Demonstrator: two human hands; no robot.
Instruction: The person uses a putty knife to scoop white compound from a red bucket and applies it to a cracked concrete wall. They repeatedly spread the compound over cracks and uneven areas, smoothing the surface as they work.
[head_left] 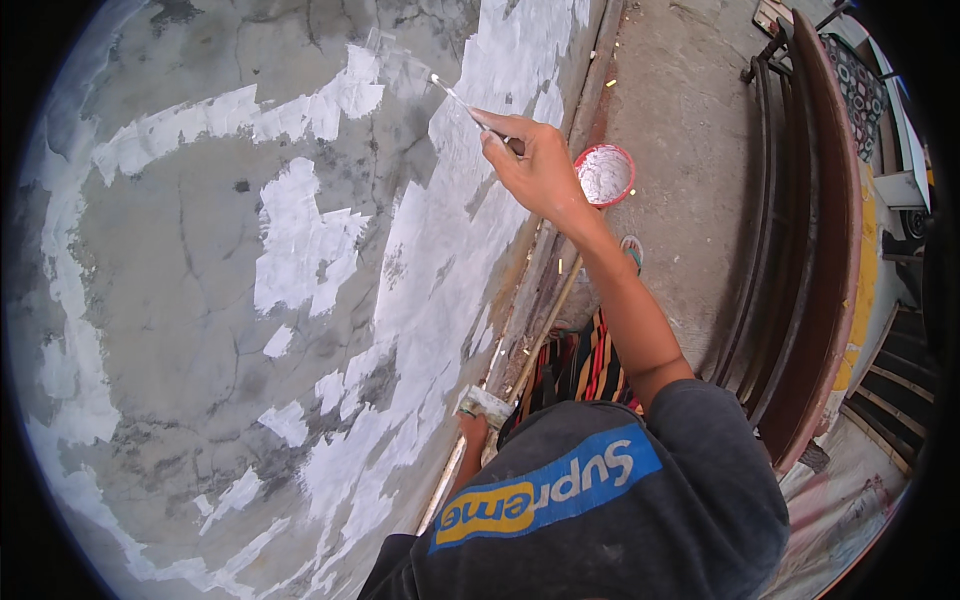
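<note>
My right hand is closed around the handle of a putty knife. The knife's broad blade, partly blended with the pale surface, lies against the grey wall. White putty covers the wall in ragged patches and long streaks, with bare cracked cement between them. Low beside my body, my left hand grips a flat, putty-smeared plate; my torso hides part of that arm. Past my right wrist sits a red-rimmed bowl with white putty inside.
A long brown wooden bench stands to the right on the concrete floor. A ledge runs along the wall's foot. My sandaled foot shows below my right forearm. Wooden slats lie at the far right.
</note>
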